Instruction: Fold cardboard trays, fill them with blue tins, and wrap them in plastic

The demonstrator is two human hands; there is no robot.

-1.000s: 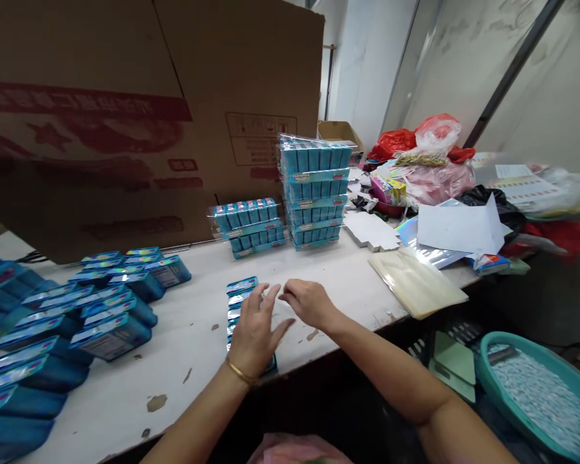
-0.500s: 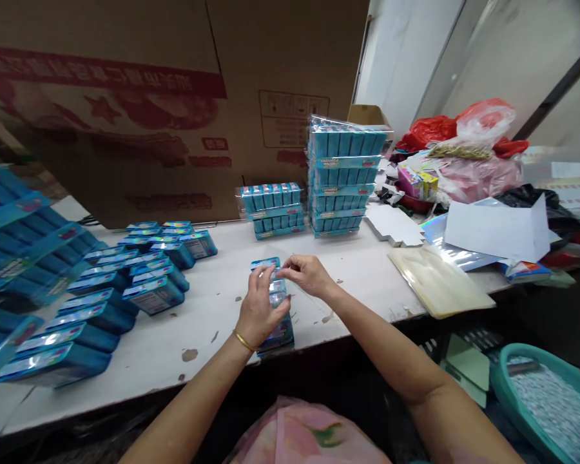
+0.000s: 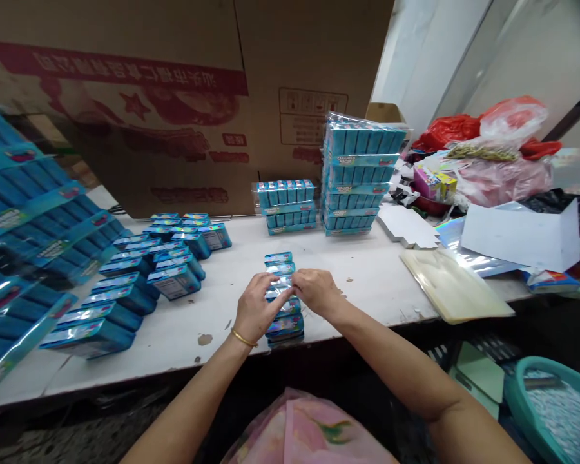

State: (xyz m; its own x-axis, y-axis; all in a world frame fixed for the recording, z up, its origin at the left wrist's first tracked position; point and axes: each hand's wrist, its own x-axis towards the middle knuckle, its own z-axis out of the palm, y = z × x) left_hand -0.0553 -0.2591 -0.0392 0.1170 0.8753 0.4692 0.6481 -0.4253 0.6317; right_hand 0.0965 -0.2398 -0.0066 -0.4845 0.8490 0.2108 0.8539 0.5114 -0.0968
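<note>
A row of small blue boxes [image 3: 284,323] runs away from the table's front edge. My left hand [image 3: 257,308] curves over the middle of this row, thumb and forefinger closed on a blue box with a shiny top [image 3: 278,287]. My right hand [image 3: 316,291] is closed at the row's right side, its fingertips pinched near the left thumb. Whatever the right fingertips hold is too small and hidden to make out. Two boxes [image 3: 279,258] show beyond the fingers.
Loose blue boxes [image 3: 174,281] stand in groups to the left, beside tall film-wrapped stacks [image 3: 53,212]. More wrapped stacks [image 3: 352,183] stand at the back before a large carton [image 3: 174,148]. On the right lie clear plastic sheets [image 3: 452,283], white card [image 3: 519,235] and a teal basin [image 3: 517,386] below.
The view has shifted left. My fingers have come closer together over the row, and the right hand has closed in beside the left thumb. More of the row now shows.
</note>
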